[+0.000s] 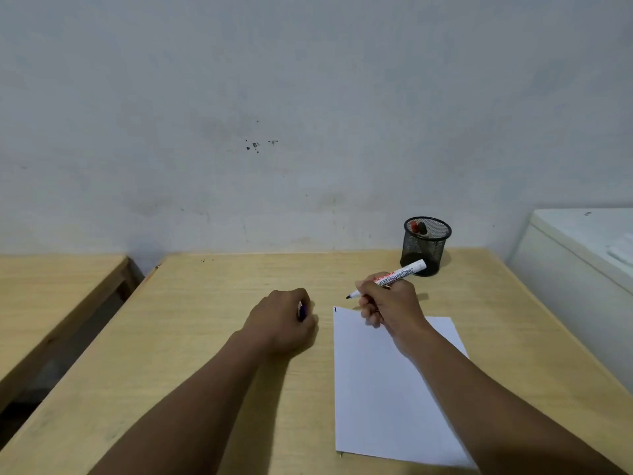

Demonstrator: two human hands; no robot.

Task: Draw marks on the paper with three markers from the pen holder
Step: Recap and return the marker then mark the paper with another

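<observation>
Pale wooden tabletop (212,337) below a scuffed grey wall carries a white paper sheet (383,389) and black mesh pen holder (425,246) with two markers. Right hand (390,308), its grip pinching a white marker (390,277) reading "boardmarker", tip pointing left above the sheet's far corner. Left hand (282,322) closed around a blue cap (302,311).

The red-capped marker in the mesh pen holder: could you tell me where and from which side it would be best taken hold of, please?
Grip the red-capped marker by its cap end, probably coming straight down from above. It stands nearly upright in the pen holder, leaning on the left rim beside a dark-capped marker, and only the caps rise clear of the mesh wall.
</observation>
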